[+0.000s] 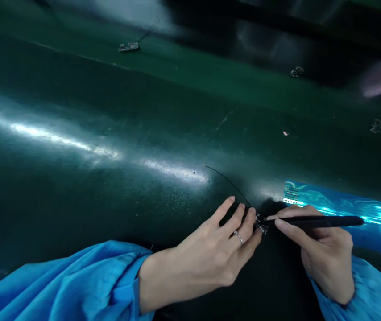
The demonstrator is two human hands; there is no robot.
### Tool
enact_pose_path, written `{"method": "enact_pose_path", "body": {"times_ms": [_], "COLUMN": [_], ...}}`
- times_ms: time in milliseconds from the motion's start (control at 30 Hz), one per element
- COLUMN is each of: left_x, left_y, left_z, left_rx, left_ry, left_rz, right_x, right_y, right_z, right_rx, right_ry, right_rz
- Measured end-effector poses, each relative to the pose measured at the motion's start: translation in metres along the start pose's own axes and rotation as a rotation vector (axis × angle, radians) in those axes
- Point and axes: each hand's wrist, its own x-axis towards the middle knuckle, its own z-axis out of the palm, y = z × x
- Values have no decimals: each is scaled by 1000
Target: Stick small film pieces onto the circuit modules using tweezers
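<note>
My left hand (215, 249), with a ring on one finger, is closed on a small dark circuit board (261, 228), pressing it against the green work surface. The fingers cover most of the board. A thin black cable (225, 177) runs from it up and left, ending in a tiny metal tip. Between the thumb and fingers of my right hand (324, 249) is a pair of slim black tweezers (327, 221), lying nearly level. Their tip points left at the board; whether it touches cannot be made out.
A shiny blue plastic film (344, 209) with a dotted patch lies partly under my right hand. Farther back are small boards: one with a cable (129, 47), a second board (296, 72) and a third board (375, 126). A small pale scrap (284, 133) lies nearer.
</note>
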Motion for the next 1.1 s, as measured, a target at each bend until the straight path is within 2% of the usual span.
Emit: {"method": "enact_pose_path", "body": {"times_ms": [333,767,900,1100], "left_x": [-1,-1,0,6], "left_y": [1,-3,-3,-11], "left_z": [2,-2,0,7], "left_rx": [-34,-35,-29,-64], "left_ry": [4,-14,24,119], "left_rz": [-2,24,21,46], "right_x": [1,1,2,5], "right_y": [1,-8,-7,-10], "right_z": [1,7,5,-7], "right_rx": [-16,28,45,210], "right_ry": [7,43,46,106], "right_rz": [-56,-18,4,26]}}
